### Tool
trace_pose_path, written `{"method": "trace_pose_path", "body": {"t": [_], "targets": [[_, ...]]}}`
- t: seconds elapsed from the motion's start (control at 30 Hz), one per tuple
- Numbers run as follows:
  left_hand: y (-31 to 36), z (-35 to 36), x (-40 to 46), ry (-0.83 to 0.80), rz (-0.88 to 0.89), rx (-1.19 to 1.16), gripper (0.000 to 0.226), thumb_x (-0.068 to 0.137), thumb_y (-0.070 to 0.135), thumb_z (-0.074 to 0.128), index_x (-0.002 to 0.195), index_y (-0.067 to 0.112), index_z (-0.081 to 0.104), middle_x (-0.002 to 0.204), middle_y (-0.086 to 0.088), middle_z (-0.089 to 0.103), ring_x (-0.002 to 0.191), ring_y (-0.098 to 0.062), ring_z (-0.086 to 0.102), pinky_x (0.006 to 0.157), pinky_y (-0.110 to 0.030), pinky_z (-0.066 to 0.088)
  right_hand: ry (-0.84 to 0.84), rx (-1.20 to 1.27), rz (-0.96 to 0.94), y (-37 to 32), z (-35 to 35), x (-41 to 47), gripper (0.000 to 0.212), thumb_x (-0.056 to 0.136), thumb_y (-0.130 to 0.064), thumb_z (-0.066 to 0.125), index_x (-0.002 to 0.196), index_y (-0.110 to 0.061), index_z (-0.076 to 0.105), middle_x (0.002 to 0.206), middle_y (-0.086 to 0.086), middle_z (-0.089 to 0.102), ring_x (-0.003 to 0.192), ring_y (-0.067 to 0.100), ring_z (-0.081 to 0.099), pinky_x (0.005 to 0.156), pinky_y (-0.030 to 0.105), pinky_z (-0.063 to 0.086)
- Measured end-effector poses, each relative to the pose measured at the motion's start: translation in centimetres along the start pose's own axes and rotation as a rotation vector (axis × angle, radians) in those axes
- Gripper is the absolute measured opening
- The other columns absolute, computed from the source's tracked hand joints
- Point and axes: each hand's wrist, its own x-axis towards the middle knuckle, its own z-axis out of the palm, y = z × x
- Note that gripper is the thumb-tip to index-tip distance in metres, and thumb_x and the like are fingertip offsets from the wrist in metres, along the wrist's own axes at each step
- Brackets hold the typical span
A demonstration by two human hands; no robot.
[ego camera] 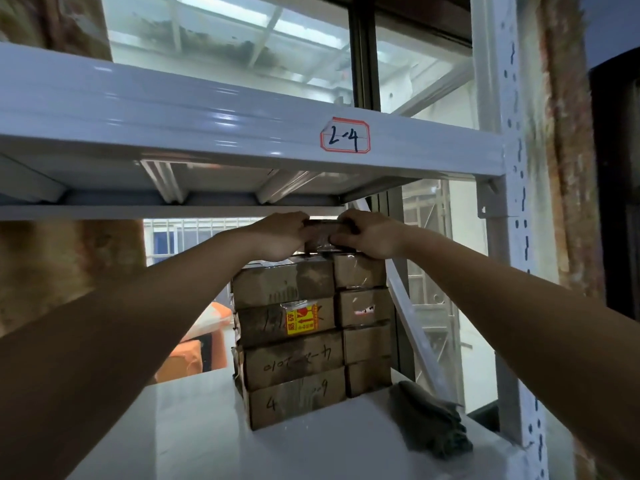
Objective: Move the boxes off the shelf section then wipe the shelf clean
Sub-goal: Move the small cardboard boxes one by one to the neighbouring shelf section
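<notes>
A small top box [323,233] sits at the summit of a stack of brown cardboard boxes [294,341] on the white shelf [194,441], toward the shelf's back right corner. Both hands reach up to it: the left hand [280,237] curls its fingers around the box's left end, and the right hand [367,235] curls around its right end, so the box is gripped between them just under the shelf beam [207,126] above. The stack stands in two columns, wider boxes on the left and narrower ones on the right, some with handwritten marks; one box carries a yellow and red sticker [302,319]. Just beside the stack, near the shelf's right edge, lies a crumpled grey cloth [429,417]. The beam overhead bears a red-bordered label [345,136] with handwriting on it. A white perforated upright [519,237] rises at the right.
</notes>
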Motion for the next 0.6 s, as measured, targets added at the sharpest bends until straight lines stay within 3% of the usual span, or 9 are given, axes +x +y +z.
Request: {"method": "trace_pose_path", "body": {"t": [0.13, 0.2, 0.27, 0.37, 0.43, 0.5, 0.6], "targets": [[0.7, -0.6, -1.0, 0.060, 0.008, 0.010, 0.039, 0.102, 0.048, 0.035, 0.109, 0.013, 0.050, 0.108, -0.013, 0.064, 0.098, -0.032, 0.060, 0.086, -0.044, 0.046, 0.077, -0.007, -0.056, -1.0, -0.8, -0.7, 0.046, 0.096, -0.047, 0.055, 0.133, -0.022, 0.049, 0.112, 0.002, 0.061, 0.096, 0.018, 0.056, 0.072, 0.024, 0.041], [1.4, -1.2, -2.2, 0.111, 0.027, 0.044, 0.041, 0.103, 0.045, 0.034, 0.118, 0.010, 0.051, 0.099, -0.010, 0.062, 0.087, -0.029, 0.059, 0.073, -0.039, 0.042, 0.131, 0.019, -0.096, -1.9, -1.1, -1.7, 0.043, 0.097, -0.042, 0.056, 0.134, -0.022, 0.049, 0.115, 0.002, 0.063, 0.094, 0.014, 0.055, 0.069, 0.019, 0.039], [1.9, -1.6, -3.8, 0.188, 0.050, 0.063, 0.040, 0.103, 0.044, 0.033, 0.123, 0.015, 0.050, 0.096, -0.008, 0.060, 0.076, -0.023, 0.054, 0.063, -0.036, 0.036, 0.190, 0.025, -0.134, -2.8, -1.2, -3.0, 0.043, 0.097, -0.039, 0.056, 0.134, -0.020, 0.049, 0.118, 0.005, 0.065, 0.094, 0.016, 0.057, 0.075, 0.023, 0.040], [2.0, -1.7, -6.6, 0.318, 0.122, 0.102, 0.038, 0.103, 0.043, 0.035, 0.127, 0.018, 0.049, 0.108, -0.014, 0.065, 0.088, -0.033, 0.058, 0.067, -0.035, 0.036, 0.262, -0.051, -0.144, -4.1, -1.0, -5.4, 0.048, 0.096, -0.046, 0.053, 0.136, -0.020, 0.047, 0.119, 0.009, 0.066, 0.101, 0.026, 0.061, 0.076, 0.028, 0.041], [2.1, -1.7, -8.7, 0.359, 0.139, 0.107, 0.040, 0.103, 0.044, 0.035, 0.133, 0.019, 0.047, 0.111, -0.016, 0.066, 0.098, -0.036, 0.060, 0.072, -0.035, 0.041, 0.284, -0.062, -0.137, -5.4, -0.8, -6.9, 0.051, 0.096, -0.049, 0.053, 0.137, -0.021, 0.046, 0.117, 0.007, 0.066, 0.097, 0.022, 0.060, 0.072, 0.027, 0.040], [2.1, -1.8, -10.8, 0.363, 0.110, 0.130, 0.044, 0.102, 0.047, 0.033, 0.138, 0.024, 0.043, 0.106, -0.017, 0.067, 0.095, -0.037, 0.061, 0.073, -0.038, 0.045, 0.274, -0.028, -0.141, -6.9, -0.5, -8.6, 0.053, 0.095, -0.049, 0.053, 0.140, -0.021, 0.045, 0.117, 0.003, 0.065, 0.096, 0.017, 0.058, 0.070, 0.023, 0.037], [2.4, -1.9, -14.4, 0.362, 0.087, 0.170, 0.046, 0.102, 0.049, 0.031, 0.143, 0.028, 0.036, 0.100, -0.017, 0.067, 0.092, -0.038, 0.061, 0.069, -0.038, 0.042, 0.239, 0.013, -0.167, -9.0, 0.0, -10.9, 0.054, 0.096, -0.046, 0.053, 0.143, -0.022, 0.041, 0.125, 0.005, 0.063, 0.109, 0.020, 0.059, 0.079, 0.022, 0.037]]}}
